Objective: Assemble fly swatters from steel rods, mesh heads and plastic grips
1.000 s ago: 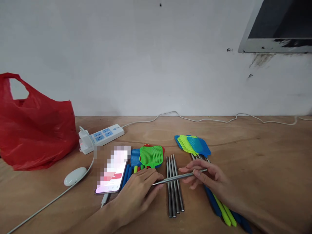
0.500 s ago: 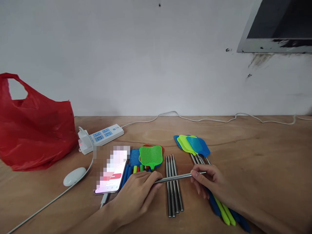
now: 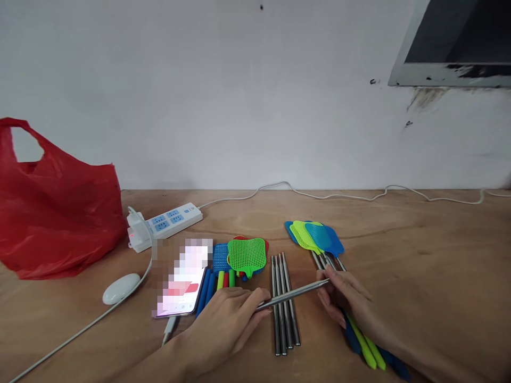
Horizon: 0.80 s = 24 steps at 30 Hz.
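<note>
My left hand (image 3: 229, 322) is closed on a shiny metal rod (image 3: 293, 294), pinched between thumb and fingers. The rod slants up to the right, above several similar metal rods (image 3: 285, 314) lying side by side on the table. My right hand (image 3: 345, 292) is at the rod's thin end, its fingers apart and the tip uncovered in front of them; whether they touch is hard to see. Under the right hand lie several fly swatters (image 3: 325, 239) with blue and yellow-green heads. Near my left hand are loose swatter heads (image 3: 247, 255) and coloured handles (image 3: 221, 280).
A phone (image 3: 183, 282) lies left of the handles. Behind it are a power strip (image 3: 171, 221) and a white cable (image 3: 235, 199) along the wall. A white oval device (image 3: 121, 289) and a red plastic bag (image 3: 59, 213) are farther left on the wooden table (image 3: 439, 255).
My right thumb and finger have loosened their pinch on the rod, whose thin end now shows bare. The rod tilts more steeply, and less of its length shows. Everything else lies as before.
</note>
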### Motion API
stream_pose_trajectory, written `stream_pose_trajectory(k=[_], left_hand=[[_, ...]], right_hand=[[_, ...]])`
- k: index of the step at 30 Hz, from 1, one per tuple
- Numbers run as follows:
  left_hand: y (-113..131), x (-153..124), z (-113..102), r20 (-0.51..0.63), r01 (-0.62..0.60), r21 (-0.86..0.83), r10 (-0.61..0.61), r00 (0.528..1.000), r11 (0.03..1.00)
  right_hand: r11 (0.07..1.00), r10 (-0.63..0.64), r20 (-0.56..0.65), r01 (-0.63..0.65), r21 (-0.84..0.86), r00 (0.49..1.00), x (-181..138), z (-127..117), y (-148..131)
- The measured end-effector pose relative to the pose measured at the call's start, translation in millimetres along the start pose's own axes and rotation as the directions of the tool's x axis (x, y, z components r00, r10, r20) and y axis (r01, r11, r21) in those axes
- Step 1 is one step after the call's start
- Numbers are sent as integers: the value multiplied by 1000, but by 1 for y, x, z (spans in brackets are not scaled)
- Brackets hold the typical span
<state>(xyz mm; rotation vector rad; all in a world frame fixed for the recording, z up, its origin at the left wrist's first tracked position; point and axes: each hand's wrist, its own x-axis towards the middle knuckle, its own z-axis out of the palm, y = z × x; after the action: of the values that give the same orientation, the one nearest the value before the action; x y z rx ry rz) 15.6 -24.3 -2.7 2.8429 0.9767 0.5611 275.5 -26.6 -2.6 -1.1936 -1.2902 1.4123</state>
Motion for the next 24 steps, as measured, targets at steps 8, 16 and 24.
stream_pose_trajectory(k=[8, 16, 24], left_hand=[[4, 2, -3, 7, -18, 74, 17, 1000, 997], [13, 9, -13, 6, 14, 88, -15, 1000, 996], [13, 10, -14, 142, 16, 261, -54, 988, 965]], right_hand=[[997, -69, 50, 68, 23, 996, 6, -6, 16], [951, 140, 146, -174, 257, 979, 6, 8, -11], [968, 106, 172, -142, 209, 979, 9, 11, -20]])
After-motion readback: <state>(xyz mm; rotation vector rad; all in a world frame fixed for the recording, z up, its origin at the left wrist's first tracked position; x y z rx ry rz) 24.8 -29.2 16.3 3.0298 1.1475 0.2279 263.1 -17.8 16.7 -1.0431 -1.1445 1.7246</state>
